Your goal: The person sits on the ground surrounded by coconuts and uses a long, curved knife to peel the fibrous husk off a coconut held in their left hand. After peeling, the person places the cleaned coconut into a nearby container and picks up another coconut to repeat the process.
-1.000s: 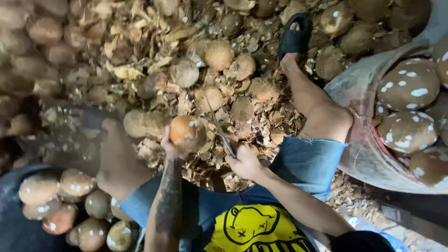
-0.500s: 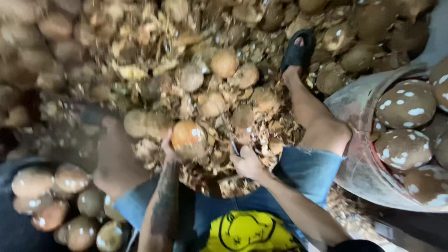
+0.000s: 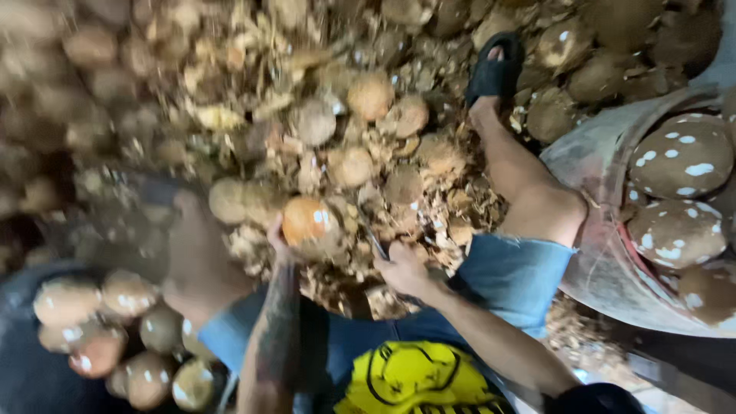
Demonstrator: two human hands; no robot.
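The left hand [image 3: 282, 239] is clamped round a husked coconut [image 3: 307, 222], lifted clear for trimming; the right hand [image 3: 402, 268] is closed on a knife [image 3: 376, 244], blade aimed at it. Husk scraps [image 3: 337, 138] pile at twelve o'clock, a tub [image 3: 598, 261] of peeled coconuts [image 3: 678, 157] at three.

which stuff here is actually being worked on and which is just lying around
In hand:
left hand holding a brown coconut
right hand gripping a blade

Lying about:
husk scraps
loose coconuts
tub of speckled coconuts
dark container
black sandal
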